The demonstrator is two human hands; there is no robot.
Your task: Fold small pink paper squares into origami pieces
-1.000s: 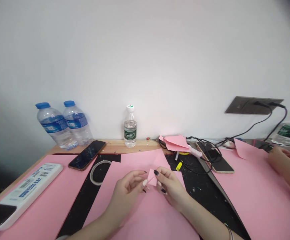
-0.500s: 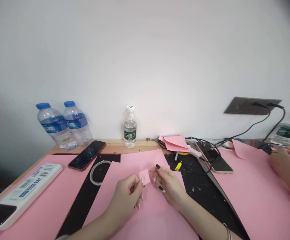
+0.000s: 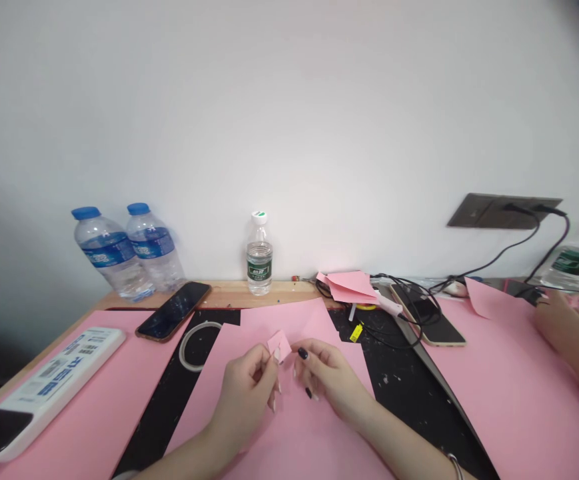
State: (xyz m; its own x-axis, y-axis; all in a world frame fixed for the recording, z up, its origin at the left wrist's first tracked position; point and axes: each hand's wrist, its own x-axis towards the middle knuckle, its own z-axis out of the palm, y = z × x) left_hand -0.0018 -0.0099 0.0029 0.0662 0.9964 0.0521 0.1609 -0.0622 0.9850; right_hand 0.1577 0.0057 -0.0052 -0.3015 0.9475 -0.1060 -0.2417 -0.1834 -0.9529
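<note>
A small folded square of pink paper (image 3: 278,341) is pinched between the thumb and index finger of my left hand (image 3: 249,383), its other fingers curled below. Crease or fold edges show on its face. Close by on the right is my right hand (image 3: 332,377), thumb against index finger, with the index fingertip at the paper's right corner. Whether that pinch has hold of anything is hidden. Both hands are just above large pink sheets (image 3: 289,433) lying on a black mat (image 3: 399,380).
Left: a phone (image 3: 174,311), a white power bank-like device (image 3: 49,373), a tape roll (image 3: 189,350) and two blue-capped bottles (image 3: 109,253). A green-labelled bottle (image 3: 260,257) stands by the wall. Right: pink scraps (image 3: 352,287), cables (image 3: 409,343), another phone (image 3: 434,320) and another person's hands (image 3: 569,327).
The folded paper has shifted slightly left and up and turned in my left hand. My right hand has moved a little left with it. The other person's hands have shifted slightly.
</note>
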